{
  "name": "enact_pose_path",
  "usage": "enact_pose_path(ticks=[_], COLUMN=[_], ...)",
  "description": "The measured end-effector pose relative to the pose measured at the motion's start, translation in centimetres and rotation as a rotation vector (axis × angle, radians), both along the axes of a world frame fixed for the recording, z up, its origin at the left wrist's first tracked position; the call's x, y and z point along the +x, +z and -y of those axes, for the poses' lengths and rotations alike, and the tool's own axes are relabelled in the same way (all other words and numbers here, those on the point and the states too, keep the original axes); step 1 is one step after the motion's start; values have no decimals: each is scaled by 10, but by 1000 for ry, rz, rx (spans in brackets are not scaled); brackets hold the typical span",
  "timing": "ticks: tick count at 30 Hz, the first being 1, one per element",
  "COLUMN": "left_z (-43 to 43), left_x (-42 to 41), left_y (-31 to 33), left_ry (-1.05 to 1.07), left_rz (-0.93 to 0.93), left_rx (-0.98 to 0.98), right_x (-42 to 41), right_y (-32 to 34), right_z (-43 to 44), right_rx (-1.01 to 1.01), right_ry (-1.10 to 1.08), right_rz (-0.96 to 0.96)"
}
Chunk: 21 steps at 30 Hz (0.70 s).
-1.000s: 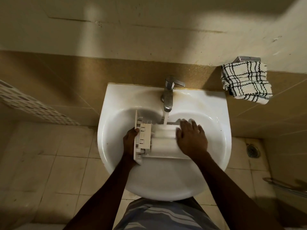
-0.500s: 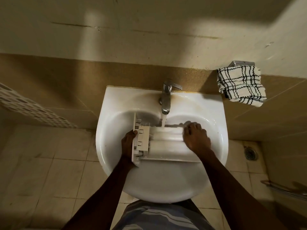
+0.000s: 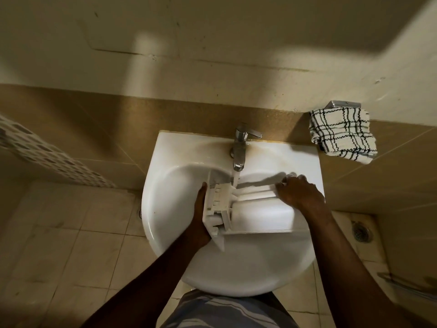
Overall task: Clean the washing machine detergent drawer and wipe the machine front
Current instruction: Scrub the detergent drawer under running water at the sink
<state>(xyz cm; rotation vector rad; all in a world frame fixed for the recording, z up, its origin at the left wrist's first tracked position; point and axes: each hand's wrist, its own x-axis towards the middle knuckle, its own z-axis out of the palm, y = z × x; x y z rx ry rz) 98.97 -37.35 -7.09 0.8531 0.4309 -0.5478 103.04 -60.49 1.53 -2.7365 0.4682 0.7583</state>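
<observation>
Currently, white plastic detergent drawer [image 3: 255, 209] lies in white ceramic basin [image 3: 236, 268], held between the 2 grips. Left grip [image 3: 201, 214] clasps its front-panel end. Right grip [image 3: 300, 192] has fingers curled over its far edge. Chrome tap [image 3: 240, 147], beyond both grips, runs water onto the drawer just right of the left grip. Black-and-white checked cloth [image 3: 343, 133] hangs beyond the right grip.

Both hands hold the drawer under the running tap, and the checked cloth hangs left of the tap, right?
No: the head view shows the checked cloth right of the tap. The left hand and right hand do hold the drawer.
</observation>
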Motion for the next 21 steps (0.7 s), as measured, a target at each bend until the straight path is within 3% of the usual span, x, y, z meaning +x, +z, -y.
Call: enact_pose_path(ticks=[6, 9, 12, 15, 21], left_z=[19, 31, 41, 42, 35], left_x=[5, 10, 13, 13, 8], left_y=[9, 17, 22, 22, 10], left_ry=[16, 22, 101, 197, 154], left_rz=[-68, -109, -157, -100, -98], left_rx=[-92, -82, -84, -142, -184], right_x=[12, 9, -1, -13, -66], right_y=[18, 20, 14, 11, 18], right_z=[-1, -24, -64, -92, -98], right_rx=[-157, -300, -85, 72, 14], right_ry=[62, 276, 457, 507, 589], right_rz=[-8, 142, 251, 206, 209])
